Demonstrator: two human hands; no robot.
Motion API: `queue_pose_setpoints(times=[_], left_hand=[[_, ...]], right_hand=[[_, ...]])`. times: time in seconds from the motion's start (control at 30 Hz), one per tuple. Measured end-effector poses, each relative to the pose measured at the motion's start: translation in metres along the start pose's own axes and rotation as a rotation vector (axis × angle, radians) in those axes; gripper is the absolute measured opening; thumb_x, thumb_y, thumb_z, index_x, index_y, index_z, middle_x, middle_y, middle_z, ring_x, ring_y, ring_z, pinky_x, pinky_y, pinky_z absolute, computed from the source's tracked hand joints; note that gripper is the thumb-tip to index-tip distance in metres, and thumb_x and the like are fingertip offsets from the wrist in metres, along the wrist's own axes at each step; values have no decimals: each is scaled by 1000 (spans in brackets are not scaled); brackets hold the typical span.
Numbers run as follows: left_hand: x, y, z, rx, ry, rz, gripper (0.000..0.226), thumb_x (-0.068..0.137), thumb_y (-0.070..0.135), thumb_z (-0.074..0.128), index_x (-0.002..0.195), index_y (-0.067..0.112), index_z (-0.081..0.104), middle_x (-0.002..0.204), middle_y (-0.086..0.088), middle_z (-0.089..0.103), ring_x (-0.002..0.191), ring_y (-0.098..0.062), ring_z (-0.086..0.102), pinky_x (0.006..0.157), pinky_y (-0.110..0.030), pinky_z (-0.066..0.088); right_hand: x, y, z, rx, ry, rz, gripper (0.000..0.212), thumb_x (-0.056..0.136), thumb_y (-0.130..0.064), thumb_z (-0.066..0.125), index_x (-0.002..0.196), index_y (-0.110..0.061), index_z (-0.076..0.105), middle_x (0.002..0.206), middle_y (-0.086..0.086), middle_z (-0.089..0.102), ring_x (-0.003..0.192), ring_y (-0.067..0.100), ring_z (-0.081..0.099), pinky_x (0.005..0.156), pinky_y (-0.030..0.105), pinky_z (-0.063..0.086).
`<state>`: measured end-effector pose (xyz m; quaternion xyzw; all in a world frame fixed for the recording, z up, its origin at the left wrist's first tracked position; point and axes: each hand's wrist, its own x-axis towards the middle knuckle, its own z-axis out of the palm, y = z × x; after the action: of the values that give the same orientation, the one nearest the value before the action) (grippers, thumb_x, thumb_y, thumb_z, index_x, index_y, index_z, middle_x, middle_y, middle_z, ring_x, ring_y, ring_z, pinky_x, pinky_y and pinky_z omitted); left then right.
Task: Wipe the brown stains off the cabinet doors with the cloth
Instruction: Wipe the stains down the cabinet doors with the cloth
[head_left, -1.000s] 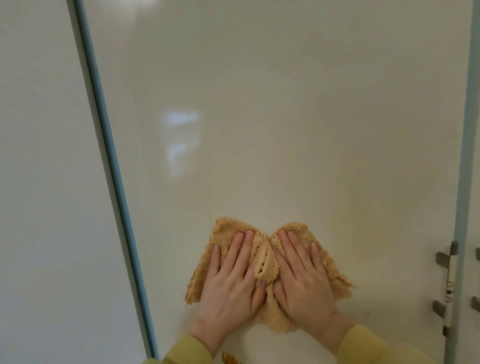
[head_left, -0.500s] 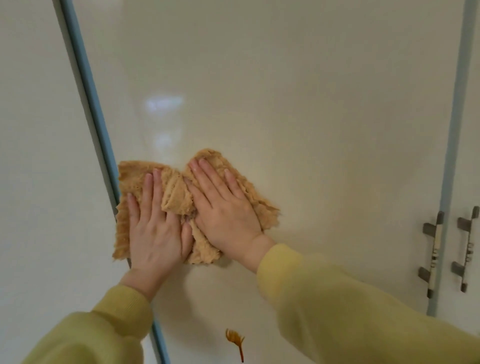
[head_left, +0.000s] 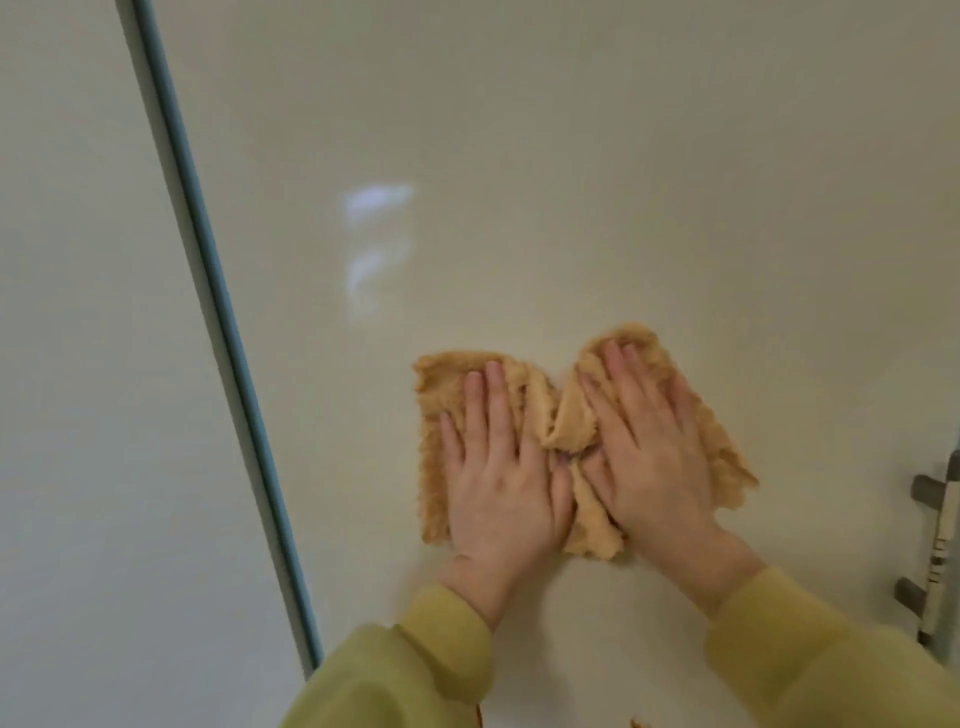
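A tan, nubbly cloth (head_left: 447, 387) lies bunched flat against the glossy cream cabinet door (head_left: 545, 182). My left hand (head_left: 498, 478) presses its left half with straight fingers. Beside it, my right hand (head_left: 649, 457) presses the right half the same way, and a fold of cloth rises between the two hands. A sliver of brown stain (head_left: 640, 723) shows at the bottom edge of the door, and another brown mark (head_left: 479, 718) peeks out beside my left sleeve.
A blue-grey gap (head_left: 218, 312) runs down between this door and the neighbouring door (head_left: 78, 364) on the left. A metal handle (head_left: 935, 561) sticks out at the door's right edge.
Both hands have slid the cloth from the door's left edge, by the gap, to the right and lower on the door. The stain has dropped almost out of view.
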<state>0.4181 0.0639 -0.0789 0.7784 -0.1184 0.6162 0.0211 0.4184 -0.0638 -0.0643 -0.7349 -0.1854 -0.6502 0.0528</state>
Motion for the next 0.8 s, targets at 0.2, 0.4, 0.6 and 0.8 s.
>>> queue_pose_setpoints(times=[0.2,0.4,0.6,0.8], left_hand=[[33,91,15,-75,-36,39,55,85,39,33,133,13,29,149,-11,-21,141,-23,-14,114,-43,-5],[31,104,18,-38,-15,48,48,94,35,16,134,13,31,148,-9,-4,142,-23,-4,114,-41,-2],[-48,99,30,11,-65,184,51,93,36,18,137,16,32,153,-7,6,143,-20,0,116,-42,1],[-87,79,31,59,-131,242,51,93,39,16,138,18,30,146,-4,22,140,-19,8,114,-44,0]], right_hand=[[-14,77,-26,20,72,247,50,88,-26,37,133,-5,31,144,18,28,135,27,12,113,36,3],[-22,87,-28,66,107,262,47,87,-19,37,132,-3,34,139,24,34,132,33,21,113,35,5],[-99,74,-21,41,-24,77,45,98,-29,16,126,-2,39,149,14,18,143,12,4,115,36,5],[-143,52,-4,22,-37,30,46,98,-29,13,125,-2,40,156,-4,-2,143,13,5,115,38,5]])
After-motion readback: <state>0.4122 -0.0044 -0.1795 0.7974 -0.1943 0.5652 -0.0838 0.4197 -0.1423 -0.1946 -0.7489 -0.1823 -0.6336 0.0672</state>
